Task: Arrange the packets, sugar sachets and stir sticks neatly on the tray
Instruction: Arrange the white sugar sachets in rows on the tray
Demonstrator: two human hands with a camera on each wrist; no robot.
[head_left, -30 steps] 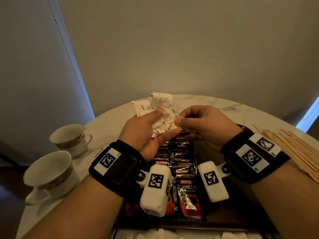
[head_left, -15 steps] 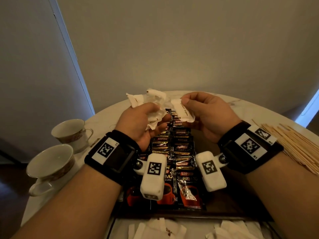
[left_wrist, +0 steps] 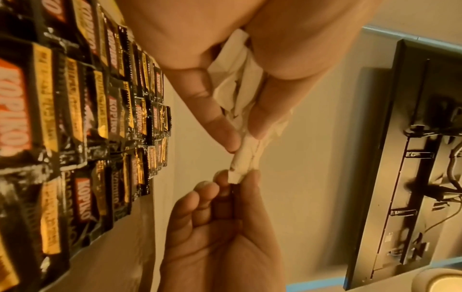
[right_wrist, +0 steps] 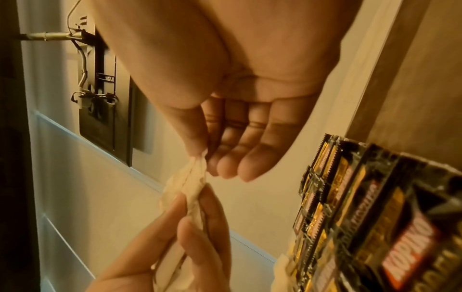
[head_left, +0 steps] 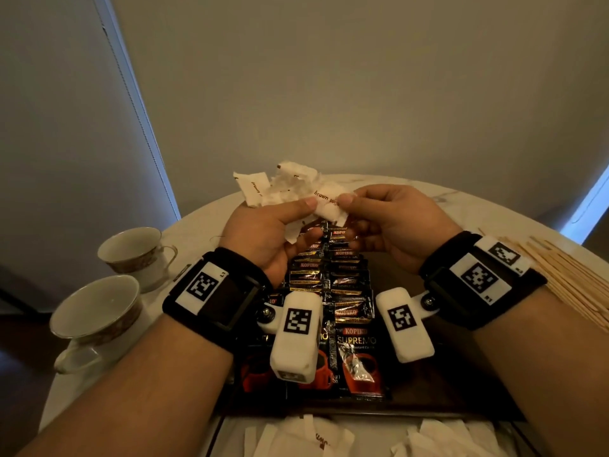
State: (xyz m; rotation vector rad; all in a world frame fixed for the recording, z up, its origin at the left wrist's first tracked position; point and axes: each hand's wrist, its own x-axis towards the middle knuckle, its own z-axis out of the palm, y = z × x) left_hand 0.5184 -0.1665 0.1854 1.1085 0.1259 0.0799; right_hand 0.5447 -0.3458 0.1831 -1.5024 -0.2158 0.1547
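Observation:
My left hand (head_left: 290,222) grips a bunch of white brown-sugar sachets (head_left: 280,189), held above the dark tray (head_left: 445,400). My right hand (head_left: 356,201) pinches the end of one sachet (head_left: 329,206) between thumb and forefinger, where it meets the left thumb. In the left wrist view the bunch (left_wrist: 240,98) sits between thumb and fingers, and the right hand (left_wrist: 232,177) pinches its tip. The right wrist view shows the same sachet (right_wrist: 195,177). Black coffee packets (head_left: 333,282) lie in overlapping rows down the tray. Wooden stir sticks (head_left: 566,275) are heaped on the table to the right.
Two white teacups (head_left: 131,249) (head_left: 95,311) stand on the round marble table (head_left: 197,225) at the left. More white sachets (head_left: 329,437) lie loose in a container at the near edge. A wall rises close behind the table.
The right hand pulled one sachet away from the bunch, then brought it back against the left thumb. Both hands rose slightly and the view tilted down a little.

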